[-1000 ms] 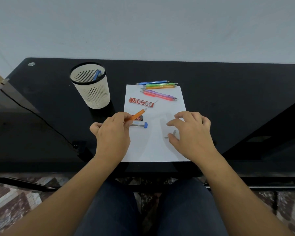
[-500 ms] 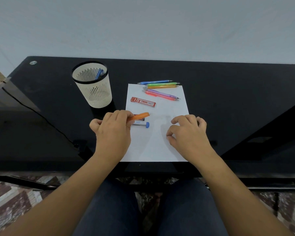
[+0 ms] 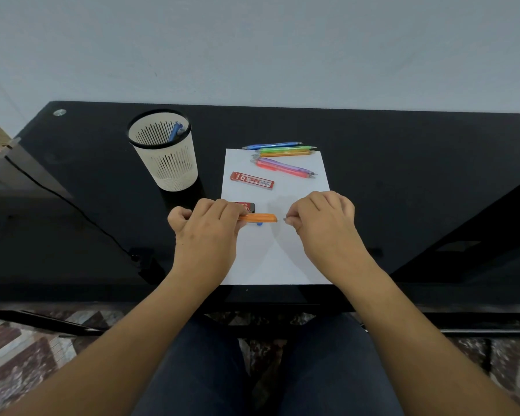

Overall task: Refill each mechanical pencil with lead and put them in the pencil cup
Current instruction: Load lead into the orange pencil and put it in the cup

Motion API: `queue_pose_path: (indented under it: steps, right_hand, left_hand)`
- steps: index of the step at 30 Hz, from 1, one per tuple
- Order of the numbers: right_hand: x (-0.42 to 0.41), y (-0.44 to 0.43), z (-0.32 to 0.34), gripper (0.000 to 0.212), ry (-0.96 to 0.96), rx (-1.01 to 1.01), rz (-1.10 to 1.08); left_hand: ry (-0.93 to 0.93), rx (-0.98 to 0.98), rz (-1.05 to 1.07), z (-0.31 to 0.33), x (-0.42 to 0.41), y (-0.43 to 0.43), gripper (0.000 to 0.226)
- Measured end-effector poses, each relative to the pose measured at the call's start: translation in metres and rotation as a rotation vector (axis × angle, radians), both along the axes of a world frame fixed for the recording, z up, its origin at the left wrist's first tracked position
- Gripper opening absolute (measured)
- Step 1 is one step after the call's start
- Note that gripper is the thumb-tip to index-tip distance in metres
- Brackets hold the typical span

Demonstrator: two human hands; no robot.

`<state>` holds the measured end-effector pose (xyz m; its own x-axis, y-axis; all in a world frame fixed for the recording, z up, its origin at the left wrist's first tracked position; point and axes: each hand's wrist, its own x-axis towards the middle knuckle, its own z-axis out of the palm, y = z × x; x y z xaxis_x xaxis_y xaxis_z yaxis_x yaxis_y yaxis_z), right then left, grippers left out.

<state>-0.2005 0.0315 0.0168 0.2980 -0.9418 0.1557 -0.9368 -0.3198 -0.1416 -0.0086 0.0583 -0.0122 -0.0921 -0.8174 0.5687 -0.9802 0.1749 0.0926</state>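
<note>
Left hand [image 3: 206, 235] grips the light, stiff orange mechanical pencil [image 3: 260, 217] mid-barrel; right hand [image 3: 324, 223] pinches a tiny, easily dropped grey piece [image 3: 285, 219].

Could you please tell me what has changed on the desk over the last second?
The right hand picked the small grey piece up off the paper and carried it left, to the free end of the orange pencil. The left hand kept its grip and swung that pencil from a slant to level. The pencil cup, red lead case and five loose pencils stayed put.
</note>
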Motion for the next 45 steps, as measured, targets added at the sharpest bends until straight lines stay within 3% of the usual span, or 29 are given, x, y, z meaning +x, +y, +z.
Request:
queue_pose_path:
  steps: [26, 33, 45]
  right_hand:
    - [0.001, 0.002, -0.007, 0.02, -0.007, 0.001, 0.058]
    - [-0.021, 0.004, -0.005, 0.04, 0.082, 0.074, 0.015]
    - [-0.021, -0.003, -0.017, 0.026, 0.085, 0.184, -0.055]
  left_hand:
    - [-0.008, 0.046, -0.041, 0.0, -0.001, 0.002, 0.013]
    - [-0.032, 0.08, 0.004, -0.001, 0.0, 0.001, 0.018]
    - [-0.028, 0.11, 0.015, -0.003, -0.004, 0.002, 0.017]
